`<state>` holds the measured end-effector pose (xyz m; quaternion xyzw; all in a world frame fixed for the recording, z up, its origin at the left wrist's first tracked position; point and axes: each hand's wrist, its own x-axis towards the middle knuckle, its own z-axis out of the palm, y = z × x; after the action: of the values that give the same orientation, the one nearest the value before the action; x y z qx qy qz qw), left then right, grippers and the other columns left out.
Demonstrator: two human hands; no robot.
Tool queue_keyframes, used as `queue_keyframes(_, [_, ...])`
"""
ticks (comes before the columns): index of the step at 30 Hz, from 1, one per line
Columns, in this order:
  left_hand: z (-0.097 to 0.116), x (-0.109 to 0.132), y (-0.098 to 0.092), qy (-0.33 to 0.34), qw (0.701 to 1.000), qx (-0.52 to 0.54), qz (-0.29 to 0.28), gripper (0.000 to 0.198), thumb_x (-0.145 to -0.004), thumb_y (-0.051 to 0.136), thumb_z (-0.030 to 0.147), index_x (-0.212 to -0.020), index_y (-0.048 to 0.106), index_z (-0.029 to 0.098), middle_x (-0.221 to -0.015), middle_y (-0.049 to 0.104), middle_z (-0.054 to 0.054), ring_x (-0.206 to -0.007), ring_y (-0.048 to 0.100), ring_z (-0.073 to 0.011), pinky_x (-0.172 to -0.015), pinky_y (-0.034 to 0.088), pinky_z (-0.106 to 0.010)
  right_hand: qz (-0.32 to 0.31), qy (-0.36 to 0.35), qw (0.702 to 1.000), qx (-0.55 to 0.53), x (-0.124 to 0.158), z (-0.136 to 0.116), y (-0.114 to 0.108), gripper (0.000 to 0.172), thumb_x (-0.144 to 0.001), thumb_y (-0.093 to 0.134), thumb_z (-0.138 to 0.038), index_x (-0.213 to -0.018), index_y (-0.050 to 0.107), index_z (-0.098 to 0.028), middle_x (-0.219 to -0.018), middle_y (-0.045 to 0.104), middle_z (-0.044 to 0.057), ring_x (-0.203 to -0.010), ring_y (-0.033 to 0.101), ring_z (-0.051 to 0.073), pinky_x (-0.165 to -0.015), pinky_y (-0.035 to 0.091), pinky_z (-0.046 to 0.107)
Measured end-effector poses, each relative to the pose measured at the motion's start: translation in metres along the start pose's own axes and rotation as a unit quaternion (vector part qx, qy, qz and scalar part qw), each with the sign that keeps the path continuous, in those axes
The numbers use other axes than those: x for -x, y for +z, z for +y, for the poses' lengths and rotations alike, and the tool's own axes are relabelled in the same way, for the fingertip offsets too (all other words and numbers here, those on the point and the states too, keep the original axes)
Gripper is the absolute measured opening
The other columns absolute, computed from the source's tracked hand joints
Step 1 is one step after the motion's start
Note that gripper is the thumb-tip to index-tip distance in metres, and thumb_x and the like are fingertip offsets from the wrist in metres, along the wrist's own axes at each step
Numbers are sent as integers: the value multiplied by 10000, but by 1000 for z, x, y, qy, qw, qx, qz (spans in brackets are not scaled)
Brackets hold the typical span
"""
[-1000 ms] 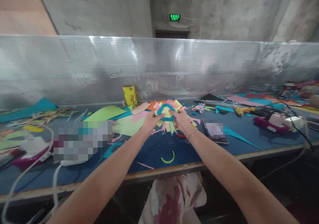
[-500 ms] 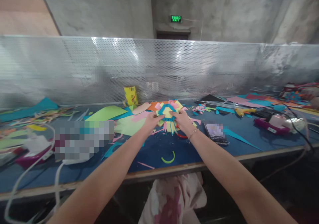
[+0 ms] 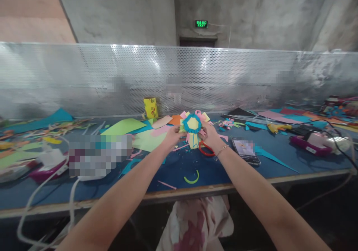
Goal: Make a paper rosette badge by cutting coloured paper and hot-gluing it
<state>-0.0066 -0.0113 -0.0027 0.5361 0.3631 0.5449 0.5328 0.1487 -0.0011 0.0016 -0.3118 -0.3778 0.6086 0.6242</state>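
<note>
Both my hands hold up a paper rosette over the blue table. It has a yellow centre, a blue fringed ring, pink and yellow outer petals and hanging strips. My left hand pinches its left edge and my right hand grips its right edge. The rosette is tilted upright and faces me. Red-handled scissors lie on the table just below my right hand.
A phone lies right of my hands. Coloured paper sheets and scraps litter the table, with a yellow box behind. A glue gun, a pink device and white cables lie around. A perforated metal screen backs the table.
The rosette has been lifted from lying flat among the scraps to standing upright, facing me. Both hands rose slightly with it.
</note>
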Motion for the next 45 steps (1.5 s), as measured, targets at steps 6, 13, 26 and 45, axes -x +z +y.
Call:
queue_keyframes(6, [1,-6,-6,-8,998,48,31,314,-463,679,115,-749,552,147,-615,578,31,-558,535,-92,-563,459,-237,-85,2,996,-15,-2,-1,-5,160,-551,624,-110,-684,571,-181,-678,623,-30,-634,566,79,-691,490,215])
queue_keyframes(13, [-1,-8,-7,-24,998,28,53,283,-515,657,132,-755,508,157,-547,533,40,-492,519,-90,-481,419,-213,-90,-27,995,37,-3,3,-6,185,-537,668,-89,-700,612,-156,-682,631,-3,-639,576,77,-688,479,206])
queue_keyframes(26, [2,-7,-5,8,996,55,68,336,-454,738,174,-735,559,137,-646,600,4,-628,564,-117,-598,443,-247,-87,-46,995,35,-3,5,-6,290,-491,759,-189,-727,594,-159,-678,622,-9,-602,573,74,-620,471,204])
queue_keyframes(45, [5,-2,-1,34,996,76,20,441,-464,786,264,-852,618,140,-750,650,-23,-646,587,-132,-599,466,-252,-40,-43,997,59,-2,4,-3,270,-477,705,-107,-699,559,-159,-614,581,-38,-578,562,75,-620,468,222])
